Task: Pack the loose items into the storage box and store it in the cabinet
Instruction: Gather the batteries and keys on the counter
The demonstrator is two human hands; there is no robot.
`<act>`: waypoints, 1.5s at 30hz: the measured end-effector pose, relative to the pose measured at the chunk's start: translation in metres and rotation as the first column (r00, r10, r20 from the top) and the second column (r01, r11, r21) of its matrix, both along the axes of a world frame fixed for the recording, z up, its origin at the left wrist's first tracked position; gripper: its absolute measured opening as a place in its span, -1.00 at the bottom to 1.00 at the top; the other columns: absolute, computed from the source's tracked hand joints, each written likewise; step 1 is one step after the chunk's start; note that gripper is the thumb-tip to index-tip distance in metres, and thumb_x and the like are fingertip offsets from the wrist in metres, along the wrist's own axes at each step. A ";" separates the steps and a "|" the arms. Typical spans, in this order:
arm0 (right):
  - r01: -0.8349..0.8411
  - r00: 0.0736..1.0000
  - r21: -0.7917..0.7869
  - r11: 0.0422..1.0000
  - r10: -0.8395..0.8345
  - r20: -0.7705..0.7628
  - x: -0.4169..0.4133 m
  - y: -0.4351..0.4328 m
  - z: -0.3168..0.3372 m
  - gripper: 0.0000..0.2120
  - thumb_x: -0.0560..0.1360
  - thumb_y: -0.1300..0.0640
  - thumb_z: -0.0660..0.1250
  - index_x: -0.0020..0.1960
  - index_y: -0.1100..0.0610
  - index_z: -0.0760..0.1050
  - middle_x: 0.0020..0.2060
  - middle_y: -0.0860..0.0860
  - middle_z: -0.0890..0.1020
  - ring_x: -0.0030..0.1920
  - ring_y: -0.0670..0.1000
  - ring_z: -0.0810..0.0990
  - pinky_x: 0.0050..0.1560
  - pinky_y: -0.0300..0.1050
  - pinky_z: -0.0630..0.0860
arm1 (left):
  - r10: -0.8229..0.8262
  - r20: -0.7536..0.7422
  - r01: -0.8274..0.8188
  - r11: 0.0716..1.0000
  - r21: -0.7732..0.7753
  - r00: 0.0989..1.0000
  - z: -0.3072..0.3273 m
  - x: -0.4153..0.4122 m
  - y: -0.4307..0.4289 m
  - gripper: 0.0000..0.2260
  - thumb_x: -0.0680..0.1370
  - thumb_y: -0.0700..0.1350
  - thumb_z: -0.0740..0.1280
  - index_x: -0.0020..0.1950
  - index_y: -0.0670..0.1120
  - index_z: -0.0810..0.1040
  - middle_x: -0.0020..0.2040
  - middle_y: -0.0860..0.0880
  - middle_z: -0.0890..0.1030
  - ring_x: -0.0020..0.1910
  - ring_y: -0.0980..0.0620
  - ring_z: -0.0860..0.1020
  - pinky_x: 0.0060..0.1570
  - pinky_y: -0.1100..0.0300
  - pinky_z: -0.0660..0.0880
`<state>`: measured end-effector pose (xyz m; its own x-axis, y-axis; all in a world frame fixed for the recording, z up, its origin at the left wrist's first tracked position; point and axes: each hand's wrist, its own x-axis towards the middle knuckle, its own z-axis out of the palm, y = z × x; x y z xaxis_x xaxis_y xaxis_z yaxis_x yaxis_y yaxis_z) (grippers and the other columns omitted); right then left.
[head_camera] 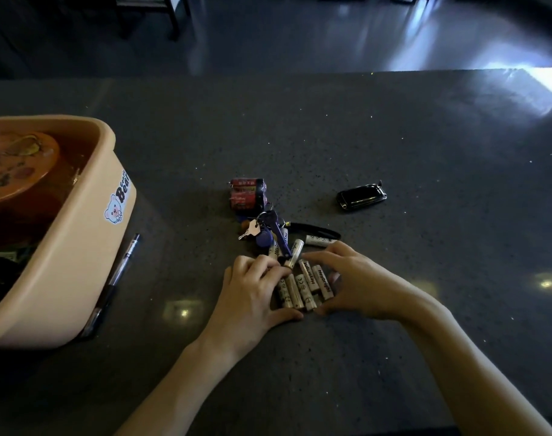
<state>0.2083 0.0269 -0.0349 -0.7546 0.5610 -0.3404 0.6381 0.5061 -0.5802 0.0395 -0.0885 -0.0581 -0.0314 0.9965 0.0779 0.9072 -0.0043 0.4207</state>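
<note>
Several white batteries [306,283] lie bunched on the dark countertop. My left hand [252,291] and my right hand [359,281] cup them from both sides, fingers curled and touching the pile. Just beyond lie a bunch of keys with a blue fob [265,232], a black strap [315,231] and a red pack of batteries [248,195]. A black car key fob [361,196] rests to the right. The peach storage box [79,247] with a bear sticker stands open at the left, holding an orange round tin [16,166] and dark items.
A black pen [117,275] lies along the box's right side. The counter's far edge [299,73] runs across the top, with glossy floor and chair legs [174,20] beyond. Bare countertop spreads to the right and toward me.
</note>
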 end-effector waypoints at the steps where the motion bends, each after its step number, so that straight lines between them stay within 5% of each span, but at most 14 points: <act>1: 0.002 1.000 0.011 1.000 -0.002 -0.007 -0.001 -0.001 0.000 -0.22 0.24 0.00 0.52 0.36 -0.17 0.23 0.14 -0.16 0.27 -0.07 -0.21 0.40 -0.11 -0.43 0.33 | -0.003 -0.004 0.003 1.000 0.011 1.000 0.001 -0.001 0.000 -0.42 0.33 0.26 0.36 0.26 0.02 0.45 0.18 0.06 0.44 0.13 0.05 0.29 0.07 0.18 0.23; 6: -0.010 0.997 0.042 0.999 0.013 -0.076 -0.005 -0.005 0.000 -0.33 0.22 0.07 0.53 0.25 -0.09 0.32 0.18 -0.14 0.29 -0.01 -0.20 0.39 -0.15 -0.50 0.33 | -0.010 0.001 0.010 1.000 0.026 1.000 0.001 -0.002 -0.002 -0.44 0.35 0.21 0.38 0.27 -0.01 0.46 0.14 0.04 0.48 0.11 0.03 0.33 0.09 0.15 0.28; 10: -0.055 0.996 0.051 0.997 0.059 -0.066 -0.003 -0.008 0.000 -0.23 0.22 0.03 0.53 0.35 -0.10 0.27 0.18 -0.15 0.30 0.09 -0.17 0.36 -0.01 -0.45 0.31 | -0.011 0.073 0.010 1.000 0.014 0.997 0.001 -0.001 -0.001 -0.44 0.35 0.21 0.37 0.28 -0.01 0.45 0.12 0.05 0.46 0.08 0.10 0.27 0.09 0.17 0.25; 18: -0.019 0.986 0.104 0.994 0.035 -0.161 -0.002 -0.009 -0.008 -0.40 0.24 -0.02 0.52 0.24 -0.10 0.45 0.02 -0.20 0.38 -0.04 -0.25 0.38 -0.08 -0.62 0.23 | 0.016 0.162 -0.014 1.000 -0.013 0.987 0.002 -0.001 -0.002 -0.45 0.34 0.21 0.38 0.27 0.03 0.46 0.07 0.07 0.44 0.06 0.10 0.28 0.11 0.12 0.29; 25: -0.014 0.991 0.081 0.997 0.025 -0.132 0.003 -0.008 -0.009 -0.27 0.24 -0.01 0.52 0.34 -0.17 0.30 0.13 -0.15 0.37 0.05 -0.18 0.40 -0.01 -0.41 0.30 | 0.027 0.145 -0.020 0.998 -0.052 0.989 0.004 0.000 0.000 -0.42 0.34 0.21 0.38 0.30 0.03 0.43 0.05 0.06 0.40 0.07 0.07 0.27 0.12 0.12 0.23; 39: -0.021 0.988 0.113 0.993 0.038 -0.152 0.001 -0.011 -0.010 -0.36 0.27 -0.01 0.51 0.30 -0.13 0.38 0.06 -0.18 0.35 0.01 -0.21 0.35 -0.11 -0.59 0.24 | -0.011 0.086 0.017 0.997 -0.074 0.996 0.001 -0.003 0.005 -0.40 0.34 0.24 0.37 0.32 0.07 0.40 0.03 0.10 0.32 0.05 0.13 0.17 0.02 0.18 0.12; 45: 0.005 0.988 0.106 0.994 0.012 -0.157 0.004 -0.008 -0.011 -0.36 0.22 -0.01 0.53 0.26 -0.17 0.42 0.01 -0.22 0.37 -0.01 -0.20 0.39 -0.11 -0.49 0.25 | 0.023 0.113 -0.016 0.998 -0.062 0.993 0.002 -0.001 0.003 -0.42 0.34 0.23 0.38 0.31 0.07 0.41 0.00 0.12 0.32 0.06 0.11 0.20 0.08 0.14 0.16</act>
<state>0.2125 0.0190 -0.0456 -0.7959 0.5848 -0.1569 0.5416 0.5717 -0.6162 0.0382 -0.0853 -0.0564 -0.0562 0.9984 0.0114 0.8533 0.0421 0.5198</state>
